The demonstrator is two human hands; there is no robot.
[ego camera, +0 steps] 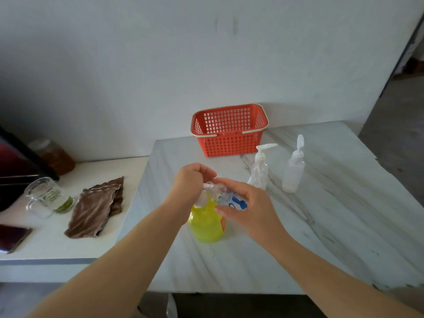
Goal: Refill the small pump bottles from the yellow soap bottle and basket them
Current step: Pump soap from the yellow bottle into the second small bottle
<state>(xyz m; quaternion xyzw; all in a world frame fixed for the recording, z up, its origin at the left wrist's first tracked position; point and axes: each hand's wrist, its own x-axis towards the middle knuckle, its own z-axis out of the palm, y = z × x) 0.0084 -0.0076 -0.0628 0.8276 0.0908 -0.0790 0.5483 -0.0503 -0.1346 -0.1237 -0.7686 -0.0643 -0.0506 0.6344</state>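
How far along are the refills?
Done: nothing basketed; the red plastic basket shows no bottles. In hand: right hand holds a small clear blue-printed bottle above the yellow soap bottle; left hand grips a white pump. Remaining: two clear pump bottles standing beside the basket, seemingly unfilled.

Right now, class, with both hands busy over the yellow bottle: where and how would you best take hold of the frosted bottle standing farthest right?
Best, I think: grip the frosted bottle at mid-body, coming from its right or near side. It stands upright, the body is a plain round column, and the clear pump bottle stands close on its left.
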